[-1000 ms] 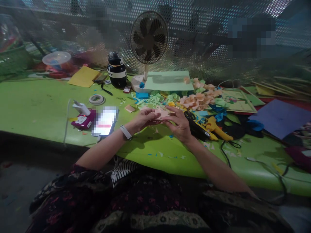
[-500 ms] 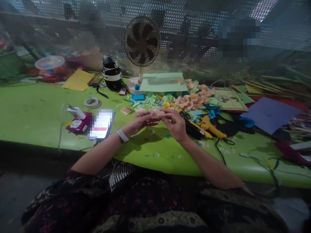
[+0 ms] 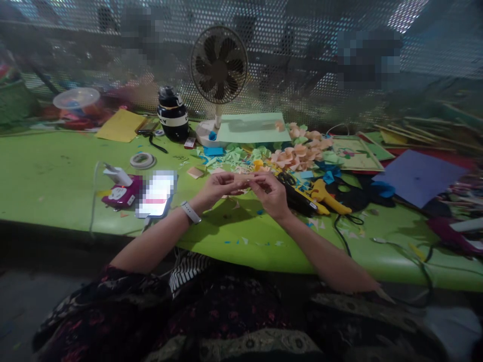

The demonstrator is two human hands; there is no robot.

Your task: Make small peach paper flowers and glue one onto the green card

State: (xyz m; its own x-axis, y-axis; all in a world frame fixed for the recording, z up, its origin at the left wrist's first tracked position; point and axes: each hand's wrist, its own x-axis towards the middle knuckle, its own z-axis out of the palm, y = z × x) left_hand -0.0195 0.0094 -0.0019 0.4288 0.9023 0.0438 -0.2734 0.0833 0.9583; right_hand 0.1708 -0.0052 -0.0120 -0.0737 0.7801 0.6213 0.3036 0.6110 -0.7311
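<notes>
Both of my hands meet over the green table [image 3: 56, 176], a little above its surface. My left hand [image 3: 217, 188] and my right hand [image 3: 272, 196] pinch a small peach-coloured piece of paper [image 3: 243, 179] between their fingertips. The paper shows only as a thin strip between the fingers. A white band sits on my left wrist. Just behind my hands lie scraps of green and blue paper [image 3: 234, 153] and a heap of folded peach paper pieces [image 3: 300, 146].
A yellow glue gun [image 3: 326, 196] with black cord and dark scissors [image 3: 296, 193] lie right of my hands. A lit phone [image 3: 156, 193], a purple charger box [image 3: 121, 188] and a tape roll [image 3: 142, 160] lie left. A small fan [image 3: 219, 65], a dark bottle [image 3: 172, 118], and paper sheets stand behind.
The camera view has shifted slightly right and up. My fingers have worked the peach paper narrower; it showed as a wider flat piece before and is now a thin strip between my fingertips.
</notes>
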